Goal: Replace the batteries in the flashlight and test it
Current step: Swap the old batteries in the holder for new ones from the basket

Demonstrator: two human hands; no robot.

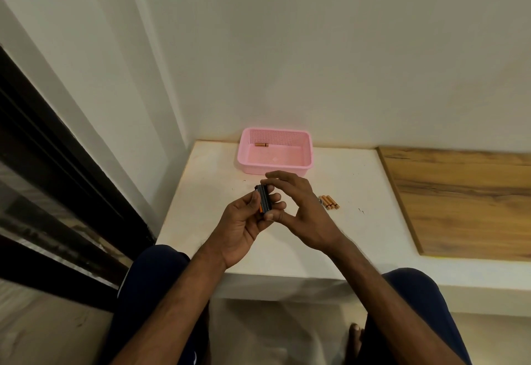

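Note:
A small black battery holder (265,198) with an orange battery showing in it is held above the white ledge (207,192). My left hand (242,226) cups it from below and the left. My right hand (298,209) pinches its top and right side with the fingertips. Three copper-coloured batteries (330,202) lie side by side on the ledge just right of my right hand, with a small metal part next to them. One more battery (261,145) lies inside the pink basket (307,160) at its back left. The flashlight body is not visible.
The pink basket stands against the wall behind my hands. A wooden board (465,200) covers the ledge on the right. A dark window frame (57,180) runs along the left. My knees sit below the ledge's front edge.

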